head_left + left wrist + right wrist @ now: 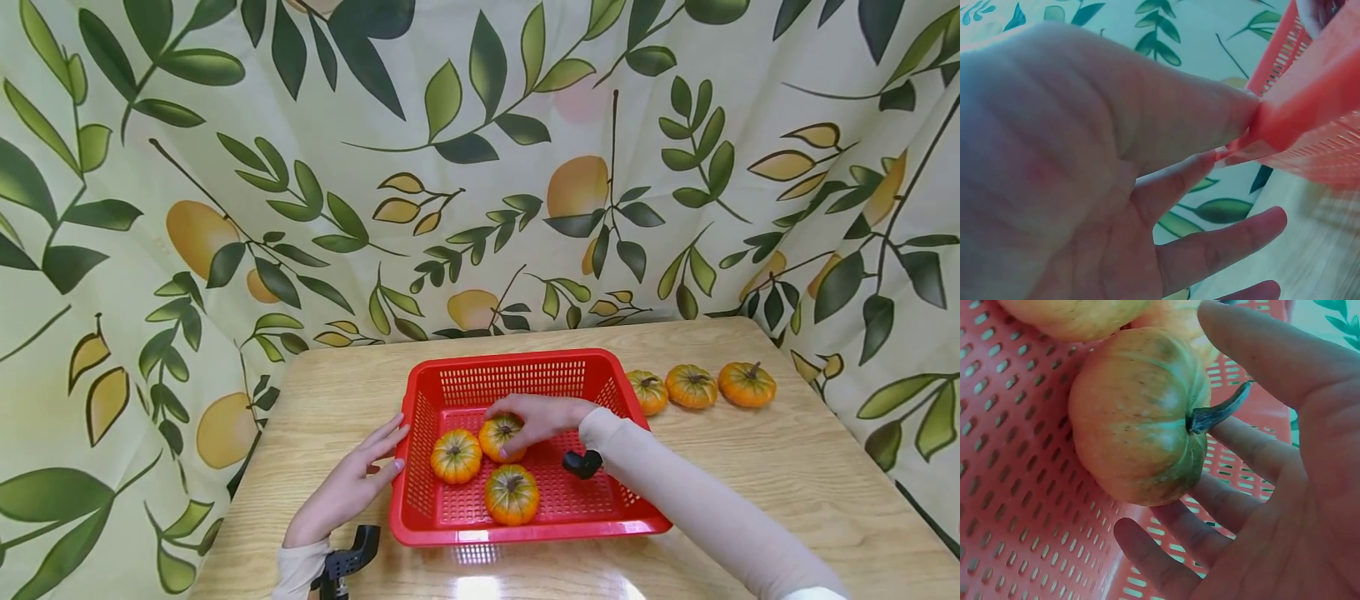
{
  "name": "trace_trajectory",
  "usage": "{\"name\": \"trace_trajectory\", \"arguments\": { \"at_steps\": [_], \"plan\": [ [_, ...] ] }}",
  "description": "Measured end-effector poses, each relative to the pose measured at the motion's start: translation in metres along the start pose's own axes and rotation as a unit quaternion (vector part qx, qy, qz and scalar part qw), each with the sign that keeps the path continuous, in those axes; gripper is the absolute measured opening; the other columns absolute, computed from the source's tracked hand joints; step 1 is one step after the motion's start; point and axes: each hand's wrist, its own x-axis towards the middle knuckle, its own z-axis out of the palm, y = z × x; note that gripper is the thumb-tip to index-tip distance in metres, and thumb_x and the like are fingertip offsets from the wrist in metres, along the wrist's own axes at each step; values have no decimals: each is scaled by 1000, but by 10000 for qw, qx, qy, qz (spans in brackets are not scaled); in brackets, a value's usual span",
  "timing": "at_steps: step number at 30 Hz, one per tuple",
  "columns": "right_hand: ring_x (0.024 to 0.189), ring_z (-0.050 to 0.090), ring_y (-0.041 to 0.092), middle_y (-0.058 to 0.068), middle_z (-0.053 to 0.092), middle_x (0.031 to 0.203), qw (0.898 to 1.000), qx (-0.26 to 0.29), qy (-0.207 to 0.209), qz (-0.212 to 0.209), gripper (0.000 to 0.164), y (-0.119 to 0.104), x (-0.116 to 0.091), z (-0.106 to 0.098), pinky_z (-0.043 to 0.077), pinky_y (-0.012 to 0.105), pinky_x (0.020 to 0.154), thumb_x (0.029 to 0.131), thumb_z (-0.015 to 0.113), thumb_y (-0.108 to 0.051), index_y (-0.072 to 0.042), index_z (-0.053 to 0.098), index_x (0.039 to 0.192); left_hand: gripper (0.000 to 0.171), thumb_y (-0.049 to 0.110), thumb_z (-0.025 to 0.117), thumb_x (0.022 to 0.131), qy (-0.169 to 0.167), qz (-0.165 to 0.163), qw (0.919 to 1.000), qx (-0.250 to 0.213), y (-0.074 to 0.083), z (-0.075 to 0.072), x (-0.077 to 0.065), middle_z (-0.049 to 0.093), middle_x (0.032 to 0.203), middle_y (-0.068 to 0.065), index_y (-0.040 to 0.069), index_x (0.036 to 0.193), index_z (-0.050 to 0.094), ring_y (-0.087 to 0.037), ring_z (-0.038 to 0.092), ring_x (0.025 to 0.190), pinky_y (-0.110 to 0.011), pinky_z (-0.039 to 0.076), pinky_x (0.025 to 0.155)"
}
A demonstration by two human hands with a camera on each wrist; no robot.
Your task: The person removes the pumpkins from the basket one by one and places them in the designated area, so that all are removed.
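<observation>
A red plastic basket with slotted walls holds three small orange pumpkins. My left hand is at its left side; in the left wrist view the thumb and index finger pinch the rim, the other fingers spread out. Inside the basket, my right hand reaches over the back pumpkin. In the right wrist view the fingers spread loosely around that pumpkin, its stem pointing toward the palm. Close by lie the left pumpkin and the front pumpkin.
Right of the basket, three more pumpkins stand in a row on the wooden table: one beside the basket wall, a middle one and a far one. A leaf-patterned curtain encloses the table's back and sides.
</observation>
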Motion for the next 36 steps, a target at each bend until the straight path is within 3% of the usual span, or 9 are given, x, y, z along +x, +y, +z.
{"name": "trace_trajectory", "arguments": {
  "at_steps": [2, 4, 9, 11, 19, 30, 36],
  "plan": [
    [131, 48, 20, 0, 53, 144, 9999, -129, -14, -39, 63, 0, 0, 2, 40, 47, 116, 87, 79, -39, -21, 54, 143, 54, 17, 61, 101, -27, -31, 9999, -131, -1, 0, 0, 25, 169, -4, 17, 153, 46, -37, 50, 136, -35, 60, 91],
    [132, 48, 21, 1, 52, 145, 9998, -186, -27, -25, 65, 0, 0, 3, 39, 47, 116, 87, 79, -38, -22, 53, 144, 54, 17, 61, 101, -43, -16, 9999, -131, -2, 0, 0, 25, 169, -4, 16, 153, 46, -38, 45, 141, -38, 58, 97],
    [133, 47, 23, 4, 51, 145, 9997, -240, -86, 58, 70, 2, 2, 8, 39, 49, 116, 86, 78, -39, -22, 49, 147, 55, 19, 60, 102, -93, 28, 9999, -100, -5, 0, 0, 19, 170, -9, 17, 154, 45, -42, 26, 152, -58, 42, 113],
    [132, 48, 23, 4, 52, 144, 9997, -243, -64, 63, 70, 3, 3, 9, 39, 49, 116, 86, 78, -40, -21, 49, 147, 54, 21, 60, 102, -88, -9, 9998, -150, -5, -1, 0, 17, 170, -12, 18, 154, 45, -44, 26, 151, -61, 38, 114],
    [130, 50, 25, 6, 54, 142, 9996, -219, 180, 54, 69, 2, 0, 6, 42, 52, 113, 85, 80, -38, -19, 52, 145, 55, 20, 58, 103, -327, -319, 9963, -729, -6, -1, -3, 48, 152, -21, 18, 155, 42, -35, 59, 126, -48, 57, 97],
    [126, 50, 23, 3, 53, 138, 9979, 94, 644, -62, 68, 0, -20, -13, 45, 49, 110, 87, 79, -39, -20, 51, 145, 57, 24, 59, 103, -402, -365, 9962, -679, -7, -2, -2, 65, 129, -17, 18, 156, 40, -25, 67, 111, -52, 56, 97],
    [124, 51, 24, 5, 52, 139, 9964, 95, 823, -185, 70, 2, -33, -21, 47, 49, 106, 87, 78, -41, -19, 49, 147, 58, 25, 58, 103, -506, -306, 9954, -748, -7, -3, -3, 68, 123, -15, 16, 157, 37, -22, 70, 103, -53, 56, 98]
  ]
}}
